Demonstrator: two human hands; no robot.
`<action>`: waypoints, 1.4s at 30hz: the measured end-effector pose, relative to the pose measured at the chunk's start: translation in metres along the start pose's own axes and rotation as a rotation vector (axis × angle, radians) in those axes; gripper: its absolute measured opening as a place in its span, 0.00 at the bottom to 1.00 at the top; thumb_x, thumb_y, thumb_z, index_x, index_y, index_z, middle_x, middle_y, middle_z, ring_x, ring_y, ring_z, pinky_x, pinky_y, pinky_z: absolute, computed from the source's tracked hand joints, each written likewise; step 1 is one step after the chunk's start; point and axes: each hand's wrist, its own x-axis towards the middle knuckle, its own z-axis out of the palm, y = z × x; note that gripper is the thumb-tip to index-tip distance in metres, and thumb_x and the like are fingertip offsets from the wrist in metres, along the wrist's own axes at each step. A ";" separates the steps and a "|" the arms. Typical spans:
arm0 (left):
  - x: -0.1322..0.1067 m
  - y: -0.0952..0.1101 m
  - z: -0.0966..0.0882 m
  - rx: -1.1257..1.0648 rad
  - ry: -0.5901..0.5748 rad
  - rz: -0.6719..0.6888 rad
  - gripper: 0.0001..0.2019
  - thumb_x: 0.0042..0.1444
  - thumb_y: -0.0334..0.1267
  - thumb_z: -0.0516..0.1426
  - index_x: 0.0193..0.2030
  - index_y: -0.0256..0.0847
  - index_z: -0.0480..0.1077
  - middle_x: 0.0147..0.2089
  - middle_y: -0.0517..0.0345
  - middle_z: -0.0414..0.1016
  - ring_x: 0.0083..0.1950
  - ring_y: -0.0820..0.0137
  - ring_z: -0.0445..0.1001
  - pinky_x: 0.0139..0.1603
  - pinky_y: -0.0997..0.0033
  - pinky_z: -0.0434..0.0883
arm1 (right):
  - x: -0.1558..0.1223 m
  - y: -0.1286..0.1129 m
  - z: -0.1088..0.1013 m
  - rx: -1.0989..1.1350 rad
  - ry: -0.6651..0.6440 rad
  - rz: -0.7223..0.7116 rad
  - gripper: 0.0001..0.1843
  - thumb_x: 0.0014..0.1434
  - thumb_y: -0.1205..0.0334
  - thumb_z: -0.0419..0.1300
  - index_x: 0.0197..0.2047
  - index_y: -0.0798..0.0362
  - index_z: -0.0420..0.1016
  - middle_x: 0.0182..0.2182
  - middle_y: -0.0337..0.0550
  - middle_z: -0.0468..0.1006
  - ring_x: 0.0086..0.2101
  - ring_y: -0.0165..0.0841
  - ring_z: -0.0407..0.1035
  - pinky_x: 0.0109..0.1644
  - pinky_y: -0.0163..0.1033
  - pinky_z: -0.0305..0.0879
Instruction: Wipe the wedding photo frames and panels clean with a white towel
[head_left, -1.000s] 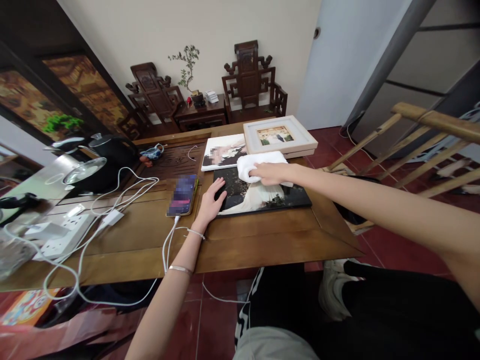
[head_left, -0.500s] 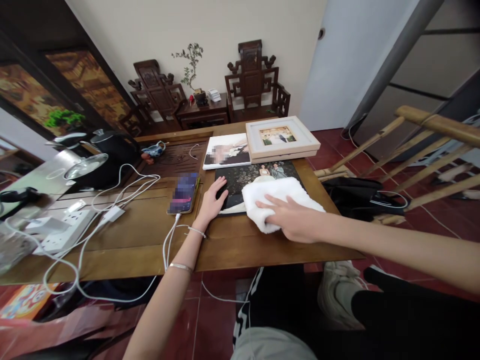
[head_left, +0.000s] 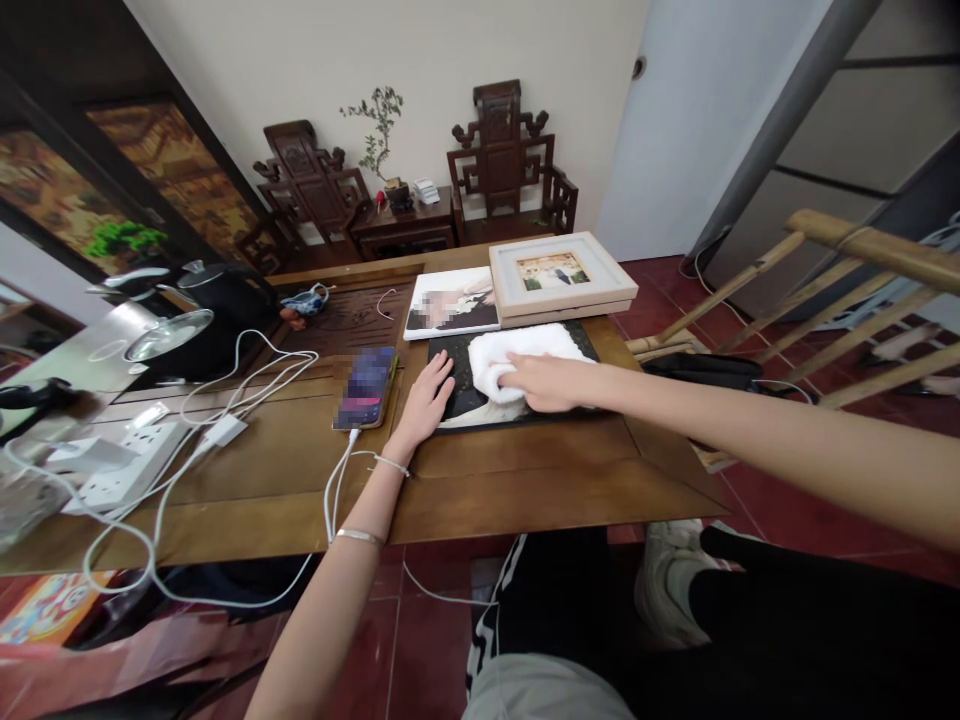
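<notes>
A dark wedding photo panel (head_left: pixel 457 408) lies flat on the wooden table (head_left: pixel 510 490). My left hand (head_left: pixel 429 400) rests on its left edge, fingers stretched out and holding nothing. Under my right hand (head_left: pixel 549 382) is a folded white towel (head_left: pixel 525 348), pressed onto the upper part of the panel with the fingers curled into it. The towel covers most of the picture, so the couple in it is hidden. Just behind the panel lie a white-edged photo print (head_left: pixel 454 300) and a light wooden picture frame (head_left: pixel 562 275).
Left of my left hand lies a phone (head_left: pixel 366 388) with a charging cable plugged in. Loose white cables run to a power strip (head_left: pixel 135 465). A black kettle (head_left: pixel 225 295) stands at the back left. A bamboo rack (head_left: pixel 840 300) is right of the table.
My right hand has pushed the towel away from me across the panel, uncovering the lower part and covering the couple. My left hand has stayed in place.
</notes>
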 end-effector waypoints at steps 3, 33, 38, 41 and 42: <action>0.001 -0.003 0.001 0.008 -0.016 -0.007 0.25 0.67 0.47 0.49 0.66 0.40 0.65 0.73 0.48 0.56 0.75 0.60 0.52 0.75 0.51 0.49 | 0.027 0.012 -0.012 -0.042 -0.001 0.014 0.28 0.59 0.74 0.49 0.62 0.54 0.67 0.55 0.64 0.69 0.47 0.48 0.72 0.44 0.47 0.67; 0.001 -0.011 0.005 -0.014 0.013 0.002 0.24 0.65 0.41 0.49 0.66 0.42 0.65 0.72 0.50 0.60 0.74 0.61 0.55 0.75 0.52 0.51 | -0.053 -0.058 0.018 0.053 -0.077 -0.085 0.37 0.53 0.81 0.46 0.64 0.50 0.67 0.73 0.48 0.46 0.70 0.56 0.37 0.58 0.76 0.59; 0.001 -0.008 0.002 0.003 -0.015 0.021 0.25 0.65 0.40 0.48 0.66 0.38 0.65 0.72 0.45 0.59 0.74 0.59 0.55 0.75 0.50 0.50 | -0.021 -0.040 0.004 0.044 -0.014 -0.073 0.35 0.54 0.80 0.47 0.63 0.50 0.68 0.70 0.55 0.57 0.69 0.53 0.46 0.58 0.66 0.64; 0.002 -0.009 0.002 -0.003 -0.010 0.014 0.24 0.65 0.40 0.49 0.66 0.43 0.65 0.72 0.50 0.59 0.74 0.60 0.55 0.75 0.50 0.50 | 0.005 -0.027 -0.008 0.018 -0.005 -0.027 0.30 0.58 0.76 0.48 0.62 0.52 0.69 0.60 0.63 0.68 0.59 0.54 0.65 0.50 0.55 0.70; 0.002 -0.009 0.003 -0.009 -0.007 0.009 0.24 0.65 0.41 0.50 0.66 0.43 0.65 0.72 0.51 0.60 0.74 0.60 0.55 0.75 0.50 0.50 | 0.014 -0.023 -0.012 0.005 -0.007 -0.018 0.29 0.58 0.75 0.49 0.62 0.53 0.68 0.58 0.63 0.70 0.54 0.52 0.70 0.47 0.51 0.70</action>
